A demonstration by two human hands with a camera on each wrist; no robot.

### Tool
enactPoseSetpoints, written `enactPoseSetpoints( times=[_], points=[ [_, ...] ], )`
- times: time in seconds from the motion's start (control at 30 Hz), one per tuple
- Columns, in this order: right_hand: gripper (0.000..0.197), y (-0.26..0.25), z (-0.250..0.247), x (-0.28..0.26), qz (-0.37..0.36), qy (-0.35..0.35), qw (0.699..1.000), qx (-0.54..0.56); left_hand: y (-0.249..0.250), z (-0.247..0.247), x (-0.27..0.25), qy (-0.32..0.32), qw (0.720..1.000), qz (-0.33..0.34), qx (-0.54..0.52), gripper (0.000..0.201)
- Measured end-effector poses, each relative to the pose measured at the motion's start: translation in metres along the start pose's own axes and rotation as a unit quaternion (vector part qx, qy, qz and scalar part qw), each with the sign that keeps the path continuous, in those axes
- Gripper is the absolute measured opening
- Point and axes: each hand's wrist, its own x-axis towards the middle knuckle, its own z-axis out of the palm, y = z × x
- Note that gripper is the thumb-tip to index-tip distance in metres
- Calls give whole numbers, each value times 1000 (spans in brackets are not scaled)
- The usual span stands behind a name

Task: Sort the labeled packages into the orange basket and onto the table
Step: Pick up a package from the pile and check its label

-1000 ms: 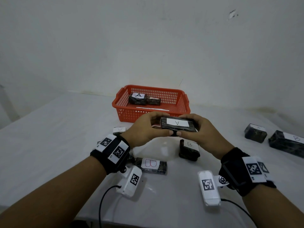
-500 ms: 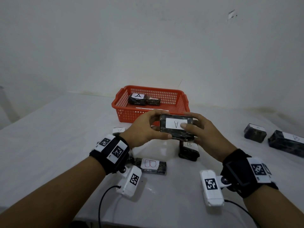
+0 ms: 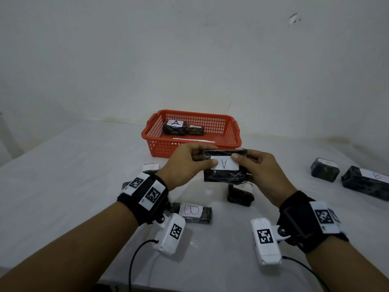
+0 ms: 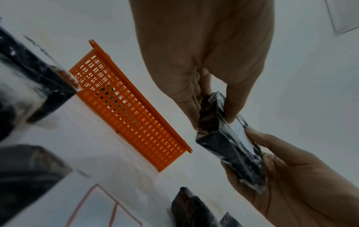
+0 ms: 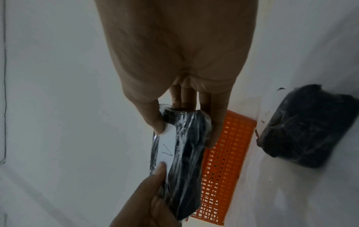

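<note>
Since a second ago the package (image 3: 225, 168) has tipped up, so its "A" label now faces the head camera instead of lying flat toward the ceiling. Both hands pinch it in the air: the left hand (image 3: 185, 165) grips its left end, thumb on the label's edge and fingers behind; the right hand (image 3: 260, 173) clamps the right end the same way. Its long axis runs left to right, between the two grips.

Straight beyond it, away from the body, stands the basket (image 3: 235, 131) on the counter (image 3: 63, 175), already holding one "A" package (image 3: 174, 127) and a second dark pack whose label I cannot read. The held package hangs just short of the basket's near wall, and both hands are about equally near, so I judge a short forward carry and drop comes next.

Below lie a "B" package (image 3: 192, 211) and another dark one (image 3: 240, 194); more sit well apart at right.
</note>
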Motion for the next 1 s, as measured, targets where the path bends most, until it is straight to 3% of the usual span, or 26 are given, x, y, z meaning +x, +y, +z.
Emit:
enactPoseSetpoints(
  times=[0.17, 0.33, 0.73, 0.9, 1.0],
  points=[
    [23, 0, 0, -1, -3, -10, 1000, -4, -2, 0, -1, 16, 1000, -1, -19, 28],
    [37, 1, -1, -4, -7, -31, 999, -23, -2, 1, -1, 12, 1000, 2, -24, 27],
    [26, -1, 5, -3, -28, -3, 999, -37, -1, 5, -1, -14, 1000, -8, -22, 36],
    [29, 0, 3, -3, -9, -26, 999, -15, -6, 0, 2, 26, 1000, -2, -10, 37],
    [27, 2, -1, -3, -21, -10, 999, -22, -6, -1, 1, 9, 1000, 0, -15, 44]
  ],
)
